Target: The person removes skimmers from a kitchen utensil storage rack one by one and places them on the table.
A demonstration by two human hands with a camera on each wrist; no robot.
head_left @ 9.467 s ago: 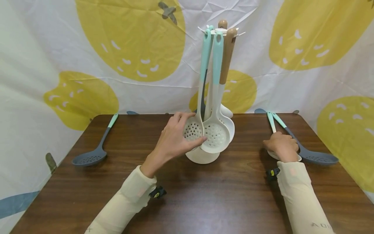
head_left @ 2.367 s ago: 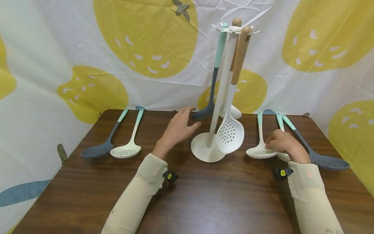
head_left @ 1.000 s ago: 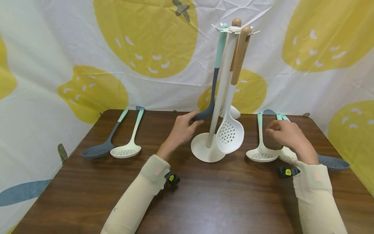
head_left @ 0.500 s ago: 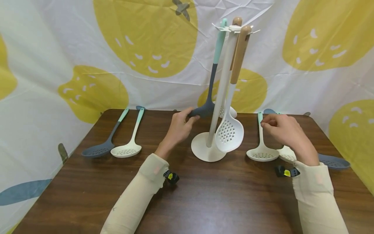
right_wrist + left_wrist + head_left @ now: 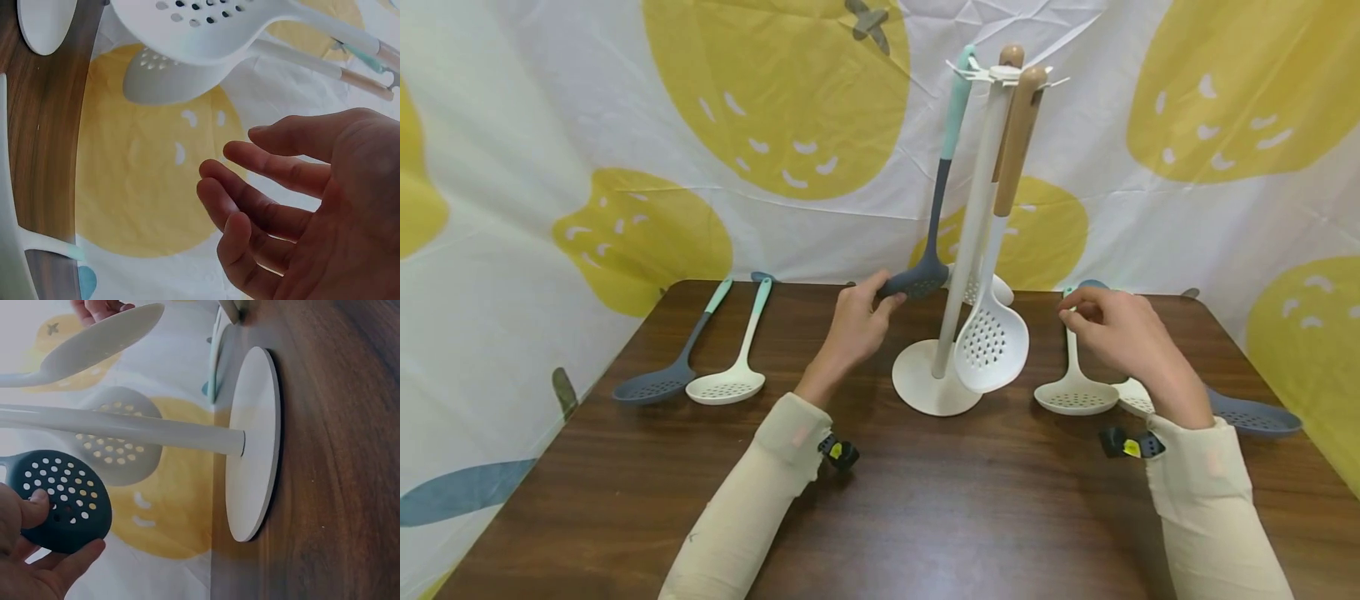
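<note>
My left hand [image 5: 855,323] pinches the head of a dark grey skimmer [image 5: 927,273] with a mint handle, thumb on one face and fingers on the other in the left wrist view. The handle slants up beside the hooks of a white utensil stand [image 5: 917,387]; whether it still hangs on a hook I cannot tell. A white skimmer [image 5: 992,346] with a brown handle hangs at the stand's front, and another white perforated head [image 5: 128,469] is behind the pole. My right hand [image 5: 1126,337], fingers loosely curled and holding nothing, hovers over a white skimmer [image 5: 1075,395] lying on the table.
Another grey skimmer [image 5: 655,383] and a white one [image 5: 726,387] lie on the table's left. On the right are a partly covered white skimmer [image 5: 1135,397] and a grey skimmer [image 5: 1258,415]. A patterned cloth [image 5: 805,242] hangs behind the table.
White skimmers that hung on the stand now lie on the table, left and right. My left hand took the grey head and drew it left and slightly up. My right hand rose and moved left.
</note>
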